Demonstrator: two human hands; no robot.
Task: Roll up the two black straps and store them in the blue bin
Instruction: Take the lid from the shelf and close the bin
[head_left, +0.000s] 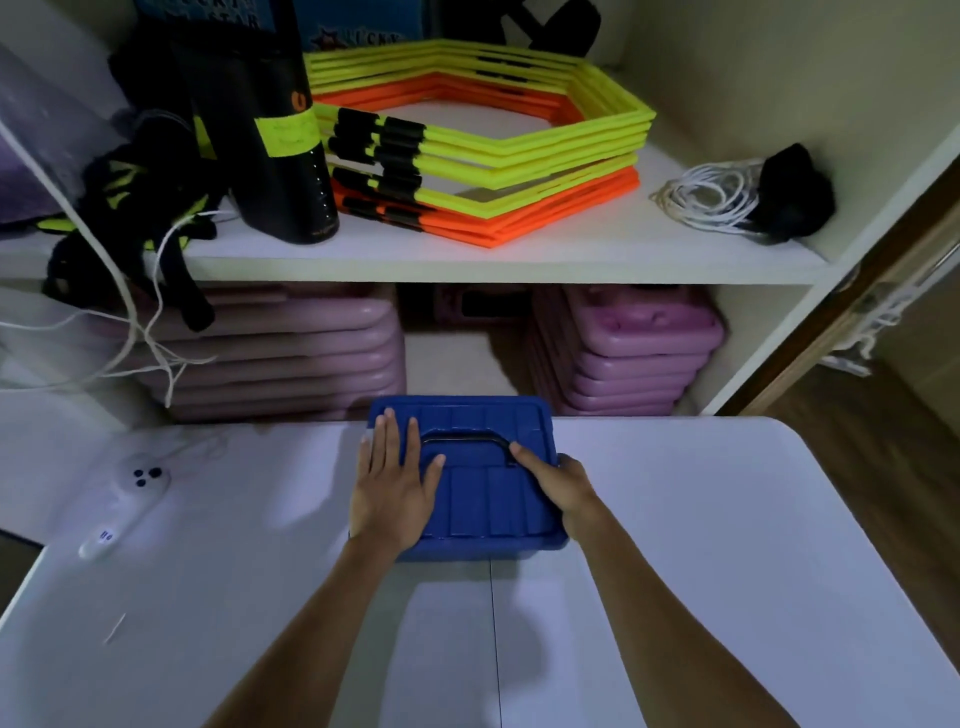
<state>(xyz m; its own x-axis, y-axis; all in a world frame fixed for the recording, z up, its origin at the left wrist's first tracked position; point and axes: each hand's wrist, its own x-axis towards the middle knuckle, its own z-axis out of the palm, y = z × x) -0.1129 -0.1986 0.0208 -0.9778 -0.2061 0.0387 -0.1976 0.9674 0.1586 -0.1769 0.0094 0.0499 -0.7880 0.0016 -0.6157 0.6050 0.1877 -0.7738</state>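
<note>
The bin (467, 478) sits at the far edge of the white table (727, 545), just in front of the shelves, with its lid (498, 499) on. I have my left hand (392, 483) flat on the left half of the lid, fingers spread and open, gripping nothing. My right hand (558, 486) curls over the lid's right edge, forefinger touching the end of the black handle (462, 441); I judge it is clamped on the lid's rim, though the fingers underneath are hidden.

I read this step as working the lid, either seating it or prying it off; I cannot tell which. To do it well I'd hold the left palm down as a brace so the bin doesn't slide toward the shelf, and let the right hand work evenly along the rim, not at one corner only.

The bin is deep blue plastic, ribbed on top, with a recessed handle folded flat. No straps are visible on the table, so they may be inside.

Beyond it, the shelf (467, 260) holds yellow and orange hexagon rings (493, 156), a black cylinder (270, 156) and a white cord (711, 195). A white controller (130, 499) lies at the table's left.
</note>
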